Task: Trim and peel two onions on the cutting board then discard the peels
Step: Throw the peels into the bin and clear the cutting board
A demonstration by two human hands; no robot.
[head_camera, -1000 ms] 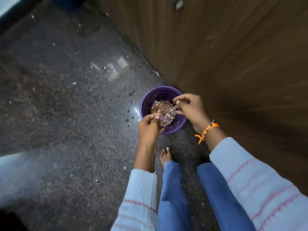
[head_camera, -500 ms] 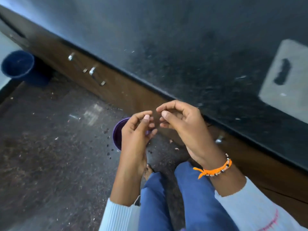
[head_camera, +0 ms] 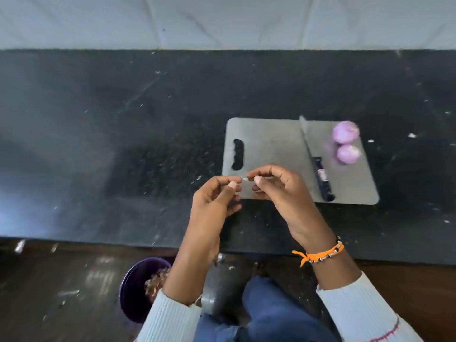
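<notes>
Two peeled purple onions (head_camera: 345, 132) (head_camera: 348, 154) sit side by side at the right end of the grey cutting board (head_camera: 271, 144). A black-handled knife (head_camera: 322, 176) lies on the board just left of them. My left hand (head_camera: 214, 201) and my right hand (head_camera: 281, 191) hover over the board's near left corner with fingers curled and fingertips almost meeting. I see nothing gripped apart from a tiny pale fleck between the tips. On the floor below stands a purple bin (head_camera: 133, 292) with brown onion peels (head_camera: 155, 282) inside, partly hidden by my left sleeve.
The board lies on a black speckled counter (head_camera: 123, 144) that runs to a pale wall at the back. Small white scraps dot the counter to the right of the board. Wooden cabinet fronts and my legs in blue jeans fill the space under the counter edge.
My view has swung up from the bin on the floor to the counter. Both hands rose from the bin to above the board's near corner, fingertips still close together.
</notes>
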